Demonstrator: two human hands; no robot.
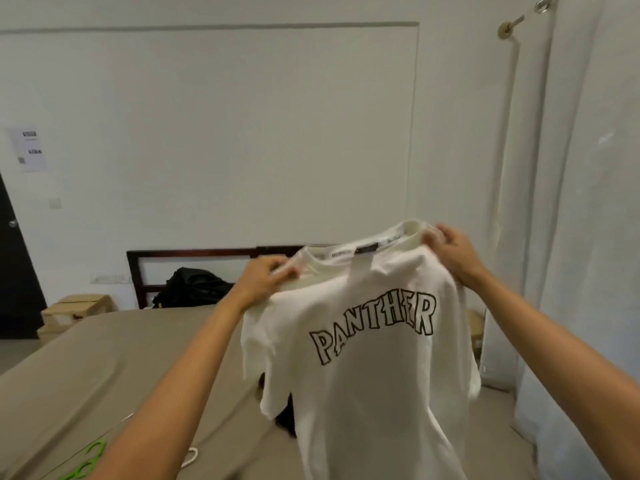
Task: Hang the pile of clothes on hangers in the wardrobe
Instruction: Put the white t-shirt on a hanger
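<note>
Wall notice: we note a printed sheet fixed to the white wall at far left, above a dark door.
Boxes: we record cardboard boxes on the floor beside the door.
Bed: a tan-covered bed fills the lower left, with a dark headboard frame against the wall.
Green hanger: a green hanger lies on the bed at the bottom left edge and shows only in part.
Black bag: a black bag sits at the head of the bed, in front of the frame.
Left hand: the left hand is raised, its fingers curled and bunched together, pinching the shoulder fabric just beside the collar.
T-shirt: we find the white T-shirt, lettered "PANTHER", held up in the air between both hands over the right part of the bed. Its body hangs straight down with the print facing us.
Dark garment: a dark garment lies on the bed behind the shirt's lower left edge, mostly hidden.
Right hand: the right hand grips the far side of the collar, its fingers curled over the neckband and close together.
Curtain: a white curtain hangs along the right side, with a brass wall hook near its top.
</note>
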